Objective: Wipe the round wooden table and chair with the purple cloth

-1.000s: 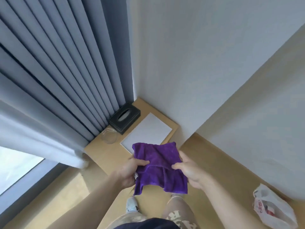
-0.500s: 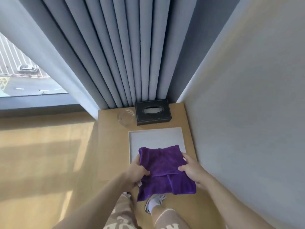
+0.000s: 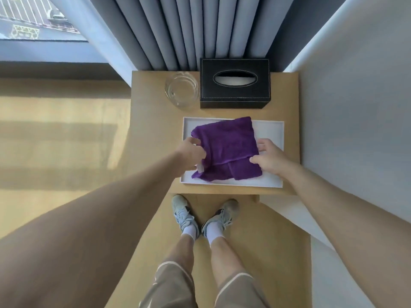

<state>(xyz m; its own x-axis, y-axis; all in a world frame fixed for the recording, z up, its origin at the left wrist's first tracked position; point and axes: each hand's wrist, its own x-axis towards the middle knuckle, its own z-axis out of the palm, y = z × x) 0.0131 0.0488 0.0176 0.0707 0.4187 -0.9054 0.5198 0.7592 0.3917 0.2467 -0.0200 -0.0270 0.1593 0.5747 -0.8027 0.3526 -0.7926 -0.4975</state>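
Purple cloth (image 3: 226, 150) now lowered onto white tray (image 3: 270, 130), left hand (image 3: 192, 153) and right hand (image 3: 270, 157) fingers pinching its side edges, tabletop (image 3: 151, 130) carrying glass dish (image 3: 182, 91), black tissue box (image 3: 234, 84).

Grey pleated curtains (image 3: 189, 30), window (image 3: 33, 18) at left, white wall (image 3: 355, 130) at right, sunlit wooden floor (image 3: 55, 130)

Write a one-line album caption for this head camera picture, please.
Both hands, left and right, hold a folded purple cloth over a white tray beside a black tissue box.
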